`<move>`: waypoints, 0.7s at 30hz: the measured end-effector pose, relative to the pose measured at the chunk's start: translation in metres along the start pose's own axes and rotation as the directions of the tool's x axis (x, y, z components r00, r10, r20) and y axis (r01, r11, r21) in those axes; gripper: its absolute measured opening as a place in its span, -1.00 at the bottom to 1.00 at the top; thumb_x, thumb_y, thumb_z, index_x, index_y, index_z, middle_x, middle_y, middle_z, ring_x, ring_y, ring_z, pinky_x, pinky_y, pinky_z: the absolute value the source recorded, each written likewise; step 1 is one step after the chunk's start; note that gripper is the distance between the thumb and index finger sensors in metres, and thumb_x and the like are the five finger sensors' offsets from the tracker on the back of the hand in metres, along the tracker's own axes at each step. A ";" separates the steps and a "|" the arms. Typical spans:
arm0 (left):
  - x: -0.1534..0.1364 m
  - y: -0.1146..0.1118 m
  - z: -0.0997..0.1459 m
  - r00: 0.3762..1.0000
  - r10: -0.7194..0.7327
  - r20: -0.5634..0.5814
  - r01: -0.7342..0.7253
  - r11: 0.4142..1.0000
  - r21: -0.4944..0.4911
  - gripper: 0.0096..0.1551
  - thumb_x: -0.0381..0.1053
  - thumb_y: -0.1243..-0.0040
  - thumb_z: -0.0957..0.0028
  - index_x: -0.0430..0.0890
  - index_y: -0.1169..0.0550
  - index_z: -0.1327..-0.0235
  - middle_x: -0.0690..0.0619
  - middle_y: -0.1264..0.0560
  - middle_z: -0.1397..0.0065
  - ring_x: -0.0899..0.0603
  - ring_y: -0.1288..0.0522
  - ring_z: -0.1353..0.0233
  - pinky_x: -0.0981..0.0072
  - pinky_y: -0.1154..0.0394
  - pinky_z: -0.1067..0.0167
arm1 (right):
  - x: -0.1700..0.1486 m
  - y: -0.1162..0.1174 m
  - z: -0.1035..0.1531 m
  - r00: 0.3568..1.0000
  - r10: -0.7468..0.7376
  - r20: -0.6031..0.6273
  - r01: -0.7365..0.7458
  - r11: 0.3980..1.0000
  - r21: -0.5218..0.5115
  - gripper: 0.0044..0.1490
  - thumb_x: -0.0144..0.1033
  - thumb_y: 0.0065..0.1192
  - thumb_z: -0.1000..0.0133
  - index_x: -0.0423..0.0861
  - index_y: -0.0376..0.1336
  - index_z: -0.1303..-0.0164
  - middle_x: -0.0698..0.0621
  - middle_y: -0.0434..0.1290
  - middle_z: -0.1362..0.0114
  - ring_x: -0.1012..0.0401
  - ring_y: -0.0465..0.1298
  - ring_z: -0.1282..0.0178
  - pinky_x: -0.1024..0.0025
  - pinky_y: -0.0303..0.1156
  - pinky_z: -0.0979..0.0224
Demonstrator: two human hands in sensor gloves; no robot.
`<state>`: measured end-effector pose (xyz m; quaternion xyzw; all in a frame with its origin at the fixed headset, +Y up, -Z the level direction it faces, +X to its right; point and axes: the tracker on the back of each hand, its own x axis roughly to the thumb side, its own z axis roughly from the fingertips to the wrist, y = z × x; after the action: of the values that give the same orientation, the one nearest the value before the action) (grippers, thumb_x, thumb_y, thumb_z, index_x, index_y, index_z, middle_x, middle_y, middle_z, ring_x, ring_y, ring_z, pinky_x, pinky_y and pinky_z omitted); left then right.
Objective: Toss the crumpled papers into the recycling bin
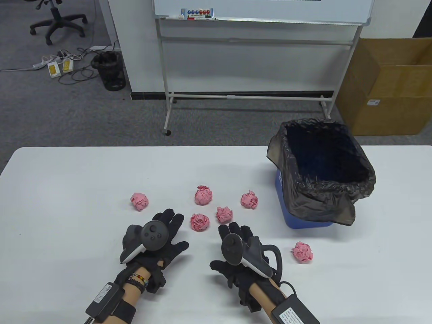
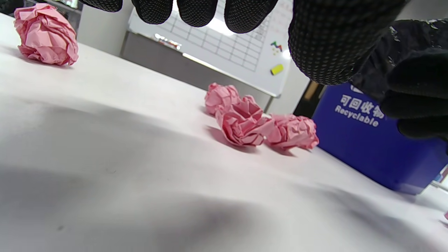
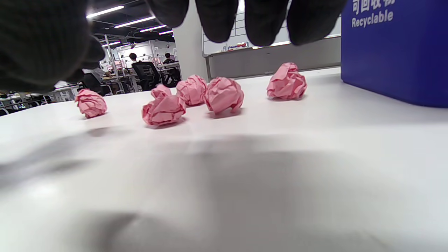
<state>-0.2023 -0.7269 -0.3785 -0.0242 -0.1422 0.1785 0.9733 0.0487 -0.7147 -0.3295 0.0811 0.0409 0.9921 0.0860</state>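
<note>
Several pink crumpled paper balls lie on the white table (image 1: 67, 189): one at the left (image 1: 139, 201), a cluster in the middle (image 1: 203, 195) (image 1: 199, 222) (image 1: 224, 214) (image 1: 249, 200), and one at the right (image 1: 302, 252) near the bin. The blue recycling bin (image 1: 303, 221) with a black bag liner (image 1: 324, 158) stands at the right. My left hand (image 1: 168, 229) is open and empty, just left of the nearest ball. My right hand (image 1: 236, 236) is open and empty, just below the cluster. The balls show in the left wrist view (image 2: 241, 122) and the right wrist view (image 3: 224, 94).
A whiteboard on a wheeled stand (image 1: 249, 50) is behind the table. A cardboard box (image 1: 388, 87) sits at the back right on the floor. A black mesh bin (image 1: 109, 71) and cables lie at the back left.
</note>
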 end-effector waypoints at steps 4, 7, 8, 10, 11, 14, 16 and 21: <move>-0.003 0.004 -0.011 0.999 -0.019 -0.044 0.019 1.000 0.011 0.02 0.28 -0.30 0.04 -0.01 -0.16 -0.63 -0.18 0.01 -0.78 -0.45 0.00 -0.70 -0.42 -0.07 -0.50 | -0.002 0.002 0.002 1.000 0.015 0.004 -0.015 1.000 0.005 0.32 0.40 0.32 0.24 0.17 -0.16 -0.65 0.00 0.00 -0.78 -0.12 0.08 -0.79 -0.13 0.15 -0.64; -0.011 0.011 -0.025 0.995 -0.063 -0.082 0.065 0.998 0.025 0.00 0.27 -0.30 0.04 0.01 -0.17 -0.63 -0.16 0.01 -0.78 -0.43 0.00 -0.71 -0.42 -0.08 -0.51 | -0.004 0.001 0.004 1.000 0.012 0.003 -0.012 1.000 0.000 0.32 0.40 0.32 0.24 0.16 -0.16 -0.65 0.00 0.01 -0.78 -0.12 0.08 -0.79 -0.13 0.15 -0.64; -0.014 0.013 -0.029 0.994 -0.060 -0.087 0.063 0.998 0.031 0.00 0.27 -0.30 0.03 0.01 -0.17 -0.63 -0.17 0.01 -0.78 -0.44 -0.01 -0.70 -0.42 -0.09 -0.50 | -0.004 0.001 0.004 1.000 0.011 0.002 -0.011 1.000 -0.002 0.32 0.40 0.32 0.24 0.17 -0.16 -0.65 0.00 0.01 -0.78 -0.12 0.08 -0.79 -0.13 0.15 -0.64; -0.023 0.015 -0.041 0.990 -0.039 -0.135 0.043 0.999 0.030 0.00 0.26 -0.30 0.03 0.01 -0.16 -0.63 -0.16 0.02 -0.78 -0.43 0.01 -0.71 -0.42 -0.07 -0.51 | -0.006 -0.001 0.005 1.000 -0.001 0.000 0.001 1.000 -0.001 0.32 0.40 0.32 0.24 0.16 -0.16 -0.65 0.00 0.01 -0.78 -0.12 0.08 -0.79 -0.13 0.15 -0.64; -0.026 0.016 -0.045 0.989 -0.041 -0.146 0.046 0.998 0.038 0.00 0.26 -0.30 0.03 0.00 -0.16 -0.63 -0.16 0.02 -0.78 -0.43 0.00 -0.71 -0.41 -0.08 -0.51 | -0.007 -0.001 0.005 1.000 -0.003 -0.001 0.003 1.000 -0.001 0.32 0.40 0.32 0.24 0.17 -0.16 -0.65 0.00 0.01 -0.78 -0.12 0.08 -0.79 -0.13 0.15 -0.64; -0.041 0.021 -0.060 0.980 -0.051 -0.193 0.063 0.996 0.059 0.00 0.26 -0.31 0.03 0.01 -0.16 -0.63 -0.16 0.02 -0.78 -0.43 0.01 -0.71 -0.41 -0.07 -0.51 | -0.010 -0.003 0.006 1.000 -0.014 -0.008 0.014 1.000 -0.004 0.32 0.39 0.32 0.24 0.16 -0.16 -0.65 0.00 0.01 -0.78 -0.12 0.08 -0.79 -0.13 0.15 -0.64; -0.050 0.024 -0.069 0.973 -0.053 -0.223 0.070 0.995 0.070 0.01 0.26 -0.31 0.04 0.01 -0.15 -0.63 -0.16 0.04 -0.78 -0.43 0.02 -0.71 -0.42 -0.07 -0.51 | -0.011 -0.004 0.006 1.000 -0.017 -0.010 0.017 1.000 0.001 0.32 0.39 0.32 0.24 0.16 -0.16 -0.65 0.00 0.01 -0.78 -0.12 0.08 -0.79 -0.13 0.15 -0.64; -0.072 0.030 -0.093 0.948 -0.057 -0.312 0.081 0.995 0.064 0.04 0.27 -0.32 0.05 0.02 -0.13 -0.64 -0.15 0.05 -0.79 -0.44 0.04 -0.71 -0.43 -0.06 -0.51 | -0.013 -0.002 0.004 1.000 -0.001 -0.010 0.002 1.000 0.021 0.32 0.39 0.33 0.24 0.16 -0.16 -0.65 0.00 0.02 -0.78 -0.12 0.08 -0.79 -0.13 0.14 -0.64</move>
<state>-0.2502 -0.7237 -0.4902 -0.0098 0.0185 0.1435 0.9894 0.0621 -0.7150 -0.3282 0.0770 0.0521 0.9920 0.0857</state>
